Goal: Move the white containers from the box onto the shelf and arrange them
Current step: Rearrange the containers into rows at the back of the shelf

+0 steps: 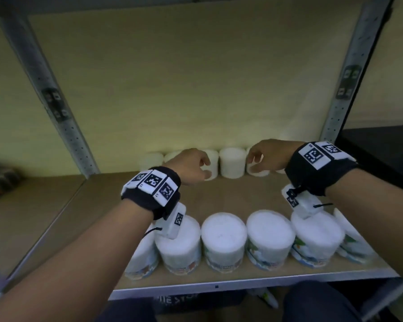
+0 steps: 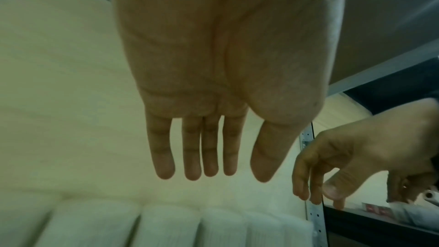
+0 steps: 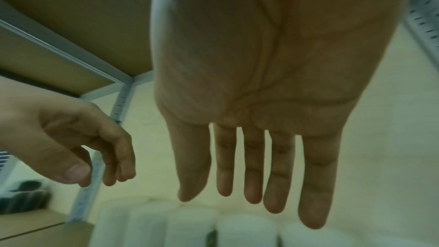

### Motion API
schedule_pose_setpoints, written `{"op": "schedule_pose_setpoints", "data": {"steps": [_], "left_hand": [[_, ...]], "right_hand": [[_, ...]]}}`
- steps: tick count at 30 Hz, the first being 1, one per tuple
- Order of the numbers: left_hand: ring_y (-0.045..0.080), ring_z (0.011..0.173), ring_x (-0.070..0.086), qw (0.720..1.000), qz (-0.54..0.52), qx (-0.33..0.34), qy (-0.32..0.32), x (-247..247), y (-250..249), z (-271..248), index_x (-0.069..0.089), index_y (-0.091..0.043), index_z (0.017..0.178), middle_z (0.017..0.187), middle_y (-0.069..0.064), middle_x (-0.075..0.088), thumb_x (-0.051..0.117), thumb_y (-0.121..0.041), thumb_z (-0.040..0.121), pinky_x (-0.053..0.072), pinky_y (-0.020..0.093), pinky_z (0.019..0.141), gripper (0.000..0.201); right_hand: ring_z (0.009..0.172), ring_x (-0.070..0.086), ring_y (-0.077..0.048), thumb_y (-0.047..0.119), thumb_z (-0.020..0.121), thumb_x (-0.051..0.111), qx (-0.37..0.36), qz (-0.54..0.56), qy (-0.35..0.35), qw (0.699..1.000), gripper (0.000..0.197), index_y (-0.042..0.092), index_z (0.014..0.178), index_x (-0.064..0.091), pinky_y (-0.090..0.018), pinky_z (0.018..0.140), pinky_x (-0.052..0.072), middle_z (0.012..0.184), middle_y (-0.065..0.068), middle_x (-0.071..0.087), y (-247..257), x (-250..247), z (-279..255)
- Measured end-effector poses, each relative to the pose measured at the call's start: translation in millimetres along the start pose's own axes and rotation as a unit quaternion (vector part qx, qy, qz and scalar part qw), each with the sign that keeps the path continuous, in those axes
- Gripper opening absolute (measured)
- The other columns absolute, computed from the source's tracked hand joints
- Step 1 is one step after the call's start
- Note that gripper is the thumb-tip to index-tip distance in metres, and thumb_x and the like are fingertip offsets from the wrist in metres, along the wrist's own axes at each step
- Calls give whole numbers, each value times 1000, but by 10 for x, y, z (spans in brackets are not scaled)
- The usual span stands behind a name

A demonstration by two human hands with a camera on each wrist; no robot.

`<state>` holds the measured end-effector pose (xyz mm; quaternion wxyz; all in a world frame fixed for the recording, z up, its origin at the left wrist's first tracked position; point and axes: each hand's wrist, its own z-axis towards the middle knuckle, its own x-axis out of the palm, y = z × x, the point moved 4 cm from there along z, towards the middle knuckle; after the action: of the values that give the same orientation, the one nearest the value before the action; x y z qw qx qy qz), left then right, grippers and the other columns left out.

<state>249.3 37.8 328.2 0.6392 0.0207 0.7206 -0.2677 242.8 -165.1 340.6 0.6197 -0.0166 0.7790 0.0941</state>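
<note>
We look down on a brown shelf [image 1: 230, 196] framed by grey perforated metal posts [image 1: 63, 122], with a pale cream back wall [image 1: 184, 89] filling the upper half of the frame. A second shelf board continues to the left, where a dark blurred object [image 1: 0, 180] lies at the frame's left edge.

The white containers stand upright, long axes vertical, in two rows running left to right. The back row [image 1: 232, 162] sits against the wall at centre frame; the front row [image 1: 223, 238] lines the shelf's near edge in the lower centre, lids up and printed labels facing us. A bare strip of shelf lies between the rows, and open board stretches left of them.

Our left hand [image 1: 191, 166] and right hand [image 1: 269, 156] hover in front of the back row, apart from each other. In the wrist views the fingers [image 2: 210, 153] of both hands hang straight and relaxed, holding nothing, above the container tops. From the head view we cannot tell whether either hand touches a container.
</note>
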Motion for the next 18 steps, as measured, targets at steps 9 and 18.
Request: {"op": "schedule_pose_setpoints", "data": {"steps": [9,18], "left_hand": [[24,118,51,996,39,61,43,313,-725,1127,50,-17,133,136,5,46,59,-34,90,44,32,93,48],[26,124,48,997,43,61,33,683,-975,2025,49,-14,133,138,9,44,60,-34,89,43,36,101,50]], "right_hand": [[118,52,-25,36,89,61,117,9,-34,993,39,14,122,59,-32,98,41,130,-8,53,-1233,-94,255],[121,50,-27,37,90,59,153,22,-82,985,43,9,123,56,-35,100,42,132,-10,52,-1797,3,757]]}}
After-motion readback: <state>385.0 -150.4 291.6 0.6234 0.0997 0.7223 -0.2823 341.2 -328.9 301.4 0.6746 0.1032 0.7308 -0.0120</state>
